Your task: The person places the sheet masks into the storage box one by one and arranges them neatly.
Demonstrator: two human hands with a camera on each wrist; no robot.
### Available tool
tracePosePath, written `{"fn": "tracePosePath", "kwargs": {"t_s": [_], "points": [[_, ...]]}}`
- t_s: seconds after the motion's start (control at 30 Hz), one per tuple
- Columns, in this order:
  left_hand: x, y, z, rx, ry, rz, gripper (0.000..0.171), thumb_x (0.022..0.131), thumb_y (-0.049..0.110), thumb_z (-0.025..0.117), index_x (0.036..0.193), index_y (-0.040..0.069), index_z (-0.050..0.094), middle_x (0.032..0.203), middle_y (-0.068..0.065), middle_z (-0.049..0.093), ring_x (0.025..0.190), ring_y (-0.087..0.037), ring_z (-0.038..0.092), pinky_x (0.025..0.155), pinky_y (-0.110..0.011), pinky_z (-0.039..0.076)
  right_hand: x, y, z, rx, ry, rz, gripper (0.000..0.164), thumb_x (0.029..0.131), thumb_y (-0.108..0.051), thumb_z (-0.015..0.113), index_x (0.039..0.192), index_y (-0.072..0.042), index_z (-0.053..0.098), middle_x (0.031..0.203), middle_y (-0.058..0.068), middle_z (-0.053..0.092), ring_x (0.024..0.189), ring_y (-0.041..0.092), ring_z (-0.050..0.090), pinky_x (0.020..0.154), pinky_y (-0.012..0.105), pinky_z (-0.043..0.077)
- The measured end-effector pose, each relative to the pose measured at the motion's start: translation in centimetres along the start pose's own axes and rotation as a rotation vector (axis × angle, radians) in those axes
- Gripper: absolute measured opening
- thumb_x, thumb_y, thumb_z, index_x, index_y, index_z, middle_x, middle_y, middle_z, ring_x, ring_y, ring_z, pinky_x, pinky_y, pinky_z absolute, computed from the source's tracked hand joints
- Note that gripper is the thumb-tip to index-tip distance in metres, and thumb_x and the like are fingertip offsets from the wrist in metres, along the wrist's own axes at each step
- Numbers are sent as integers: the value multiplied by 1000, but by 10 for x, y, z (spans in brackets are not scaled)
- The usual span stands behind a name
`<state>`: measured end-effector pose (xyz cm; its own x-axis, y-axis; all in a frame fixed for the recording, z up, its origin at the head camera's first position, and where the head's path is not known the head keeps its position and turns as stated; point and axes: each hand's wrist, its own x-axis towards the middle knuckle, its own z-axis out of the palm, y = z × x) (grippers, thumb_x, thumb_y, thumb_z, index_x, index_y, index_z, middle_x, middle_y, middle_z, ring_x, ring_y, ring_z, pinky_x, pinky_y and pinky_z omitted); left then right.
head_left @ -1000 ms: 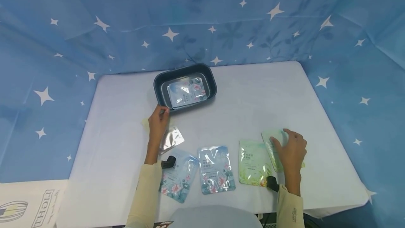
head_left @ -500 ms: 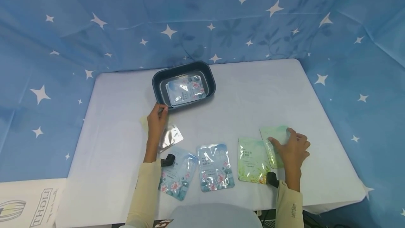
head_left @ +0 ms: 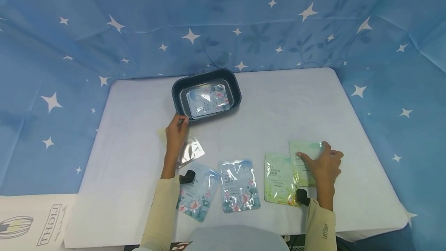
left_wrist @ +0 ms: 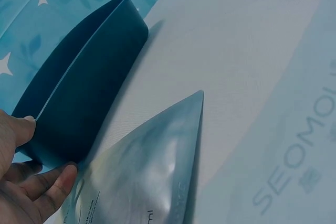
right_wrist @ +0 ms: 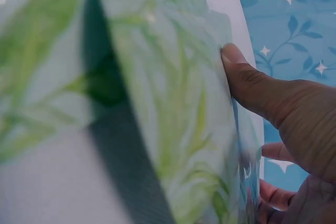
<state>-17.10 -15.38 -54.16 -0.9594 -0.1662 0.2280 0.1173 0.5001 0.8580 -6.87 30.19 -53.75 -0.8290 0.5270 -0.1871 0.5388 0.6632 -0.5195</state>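
My left hand [head_left: 176, 133] is at the near left corner of a dark blue rectangular tub [head_left: 237, 95]. In the left wrist view its thumb lies over the rim and the fingers grip the outer wall from below. Inside the tub lie blue floral face mask sachets [head_left: 205, 102]. At the right, my right hand [head_left: 325, 165] holds a green face mask sachet [head_left: 303, 169], thumb on its face and fingers at its right edge. Another green sachet [head_left: 278, 181] lies just left of it, slightly overlapped.
Two blue floral sachets, one tilted [head_left: 198, 193] and one straighter [head_left: 239, 187], lie near the front edge. Under the left forearm is a silver sachet [head_left: 192, 151], with a pale yellow one [head_left: 162, 134] partly hidden. A starry blue curtain [head_left: 258, 42] borders the white table [head_left: 271, 107].
The right hand has turned the green sachet from a slant to nearly straight and shifted slightly right. The left hand stays at the tub's corner. The head view has shifted slightly.
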Motion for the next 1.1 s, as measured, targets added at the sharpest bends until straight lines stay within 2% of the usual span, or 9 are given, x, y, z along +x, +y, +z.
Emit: {"fn": "tracePosePath", "kwargs": {"t_s": [0.37, 0.6, 0.77, 0.9, 1.0, 1.1], "points": [[0, 0, 1, 3, -1, 9, 20, 99, 23, 59, 106, 5, 62, 114, -17, 68, 109, -39, 67, 95, -49, 56, 7, -2, -4, -4, -42, -21, 103, 80, -46, 78, 154, -3, 20, 132, 40, 36, 106, 49, 43, 84, 67, 38], [0, 0, 0, -1, 2, 14, 17, 99, 21, 59, 105, 5, 62, 115, -16, 68, 111, -38, 66, 96, -48, 55, 16, -7, -7, 4, -83, -47, 89, 89, -27, 71, 155, -5, 15, 131, 41, 35, 103, 49, 47, 76, 64, 48], [0, -2, 0, 5, 10, 19, 17, 99, 22, 59, 104, 6, 62, 119, -15, 68, 113, -37, 65, 100, -47, 53, 19, -9, -14, 3, -130, -66, 81, 92, -16, 63, 156, -10, 13, 135, 41, 32, 103, 52, 48, 76, 65, 47], [0, -1, -1, -5, 7, 17, 18, 99, 22, 59, 104, 5, 61, 122, -16, 66, 112, -38, 65, 98, -48, 54, 20, -9, -21, 51, -126, -119, 78, 90, -3, 59, 155, -4, 15, 134, 42, 34, 113, 56, 44, 91, 71, 42], [0, -1, -1, -22, 1, 19, 19, 99, 22, 59, 105, 4, 61, 122, -17, 66, 110, -39, 66, 96, -48, 56, 20, -8, -26, 88, -113, -107, 76, 89, -2, 61, 153, 2, 19, 135, 42, 38, 120, 56, 42, 101, 70, 39], [1, -2, 0, -34, -1, 26, 20, 99, 21, 59, 106, 3, 61, 120, -17, 66, 110, -40, 66, 96, -47, 56, 18, -5, -31, 125, -82, -59, 68, 88, -7, 67, 144, 11, 33, 133, 40, 46, 116, 54, 51, 95, 63, 50]]}}
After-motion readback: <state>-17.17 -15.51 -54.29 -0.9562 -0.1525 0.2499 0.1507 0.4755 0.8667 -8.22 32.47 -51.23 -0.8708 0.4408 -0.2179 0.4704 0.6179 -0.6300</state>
